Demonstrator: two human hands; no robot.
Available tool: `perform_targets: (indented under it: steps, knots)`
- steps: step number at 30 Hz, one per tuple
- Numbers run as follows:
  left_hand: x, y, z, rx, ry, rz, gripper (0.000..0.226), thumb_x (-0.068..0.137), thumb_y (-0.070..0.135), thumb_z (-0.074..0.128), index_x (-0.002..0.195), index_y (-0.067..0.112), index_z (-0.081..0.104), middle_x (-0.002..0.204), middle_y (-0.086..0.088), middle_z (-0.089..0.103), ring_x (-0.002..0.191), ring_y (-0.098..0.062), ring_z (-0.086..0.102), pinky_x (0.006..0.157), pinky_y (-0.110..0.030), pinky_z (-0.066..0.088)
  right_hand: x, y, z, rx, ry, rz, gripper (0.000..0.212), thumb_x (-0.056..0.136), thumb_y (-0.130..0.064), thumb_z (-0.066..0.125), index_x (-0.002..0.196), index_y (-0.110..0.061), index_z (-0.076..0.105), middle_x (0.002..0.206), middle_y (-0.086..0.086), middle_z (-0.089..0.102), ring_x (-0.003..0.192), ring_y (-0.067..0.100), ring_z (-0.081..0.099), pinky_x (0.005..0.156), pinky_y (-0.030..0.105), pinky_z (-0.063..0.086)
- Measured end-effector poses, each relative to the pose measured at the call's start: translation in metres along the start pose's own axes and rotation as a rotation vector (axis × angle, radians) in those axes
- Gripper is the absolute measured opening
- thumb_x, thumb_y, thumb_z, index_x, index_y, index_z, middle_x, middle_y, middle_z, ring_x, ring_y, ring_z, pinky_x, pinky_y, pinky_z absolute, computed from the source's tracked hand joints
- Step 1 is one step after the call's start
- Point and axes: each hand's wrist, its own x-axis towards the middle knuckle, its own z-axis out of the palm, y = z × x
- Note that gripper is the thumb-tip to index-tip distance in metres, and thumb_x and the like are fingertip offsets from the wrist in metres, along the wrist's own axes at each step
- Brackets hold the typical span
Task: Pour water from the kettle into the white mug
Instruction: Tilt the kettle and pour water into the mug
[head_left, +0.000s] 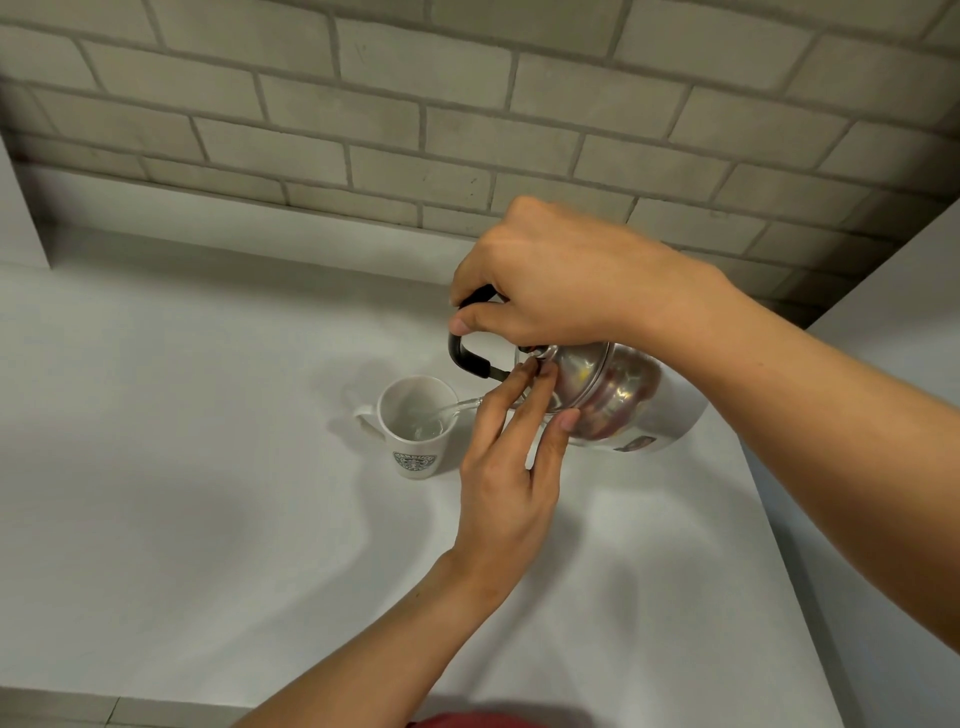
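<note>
Head view: our right hand (550, 270) gripped the black handle (467, 358) of the tilted kettle (618, 395), fingers wrapped tight. Our left hand (509, 467) pressed extended fingertips (535, 369) against the lid. A water stream (457, 408) ran just left of those fingertips into the white mug (415, 431) on the counter (208, 467).

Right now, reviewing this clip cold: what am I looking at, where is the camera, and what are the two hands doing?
There is no machine here. One camera worn on a person's head looks down at their bare hands over a white counter by a brick wall. The right hand grips the black handle of a steel kettle, tipped toward a white mug. The left hand rests fingertips on the kettle's lid area. A thin stream of water runs into the mug, which stands upright, partly filled.
</note>
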Motion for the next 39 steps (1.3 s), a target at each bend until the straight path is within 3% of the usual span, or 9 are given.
perform_targets:
  steps: [11,19,25,34,37,39]
  knots:
    - [-0.002,-0.004,-0.002,-0.018,0.009,-0.01,0.043,0.1,0.015,0.065,0.143,0.01,0.058,0.142,-0.005,0.057,0.138,-0.012,0.054,0.115,-0.025,0.042,0.003,-0.004,0.001,-0.023,-0.007,0.019,0.028,0.098,-0.049,0.063,0.105,-0.026,0.079,0.084,0.0,0.074,0.082,0.029,0.068,0.07,0.045,0.06]
    - [-0.003,-0.006,-0.007,0.008,0.001,-0.008,0.042,0.1,0.015,0.066,0.141,0.01,0.061,0.143,-0.007,0.059,0.138,-0.014,0.054,0.115,-0.026,0.041,0.004,-0.003,0.007,-0.024,0.011,0.002,0.03,0.099,-0.049,0.061,0.108,-0.026,0.078,0.089,0.002,0.075,0.085,0.029,0.069,0.071,0.044,0.059]
    - [-0.002,-0.012,-0.015,0.078,-0.025,0.044,0.039,0.097,0.012,0.069,0.136,0.007,0.066,0.141,-0.01,0.061,0.136,-0.016,0.056,0.115,-0.025,0.041,-0.001,0.004,0.017,0.02,0.076,-0.005,0.03,0.1,-0.05,0.059,0.107,-0.029,0.079,0.081,-0.001,0.075,0.081,0.026,0.067,0.068,0.041,0.057]
    - [0.005,-0.02,-0.03,0.159,-0.202,0.117,0.038,0.099,0.016,0.068,0.136,0.008,0.067,0.14,-0.008,0.059,0.131,-0.005,0.054,0.111,-0.016,0.038,-0.028,0.026,0.048,0.168,0.296,0.049,0.032,0.098,-0.05,0.061,0.113,-0.027,0.079,0.09,-0.004,0.08,0.083,0.02,0.071,0.076,0.042,0.057]
    - [0.009,-0.017,-0.035,0.154,-0.252,0.084,0.033,0.099,0.026,0.069,0.13,0.015,0.071,0.138,-0.001,0.059,0.128,-0.001,0.054,0.106,-0.012,0.038,-0.042,0.034,0.06,0.272,0.412,0.108,0.029,0.097,-0.046,0.066,0.112,-0.025,0.08,0.095,-0.006,0.082,0.084,0.015,0.074,0.078,0.04,0.058]
    - [0.014,-0.014,-0.041,0.095,-0.219,0.037,0.025,0.099,0.032,0.067,0.121,0.021,0.073,0.131,0.008,0.059,0.123,-0.006,0.059,0.101,-0.015,0.046,-0.053,0.04,0.069,0.352,0.492,0.158,0.026,0.096,-0.044,0.069,0.11,-0.025,0.08,0.097,-0.01,0.081,0.082,0.01,0.074,0.078,0.036,0.057]
